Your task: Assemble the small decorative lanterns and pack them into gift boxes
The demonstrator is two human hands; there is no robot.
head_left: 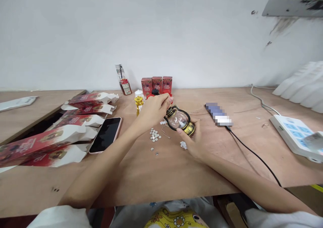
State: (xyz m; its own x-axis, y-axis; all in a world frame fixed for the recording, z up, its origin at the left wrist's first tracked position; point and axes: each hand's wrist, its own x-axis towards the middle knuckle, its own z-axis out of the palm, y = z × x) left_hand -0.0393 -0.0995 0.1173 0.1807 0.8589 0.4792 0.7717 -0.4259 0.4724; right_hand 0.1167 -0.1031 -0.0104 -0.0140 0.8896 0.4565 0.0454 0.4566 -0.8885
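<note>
Both hands grasp a lantern (179, 120) above the table (156, 177).
Right hand (193, 143) cups its gold-and-black base from below; left hand (154, 109) pinches the other end. Silver discs (155, 135) lie just beneath, a phone (106, 134) to the left, red boxes (156, 84) behind.

Centre of frame: I see an ornament (179, 120) with a clear dome framed in black and gold. Left: cartons (50, 137) in red and white with gold print, and a phone (106, 134) with a black screen and pink case. Upper centre: three red boxes (156, 85) and a gold stand (138, 103). Silver discs (155, 135) dot the light-brown, wood-grained tabletop (161, 174). Right: white power strip (295, 133) with blue panels, and a black cable (252, 154). Bottom centre: yellow cloth (174, 219) with white flowers.
</note>
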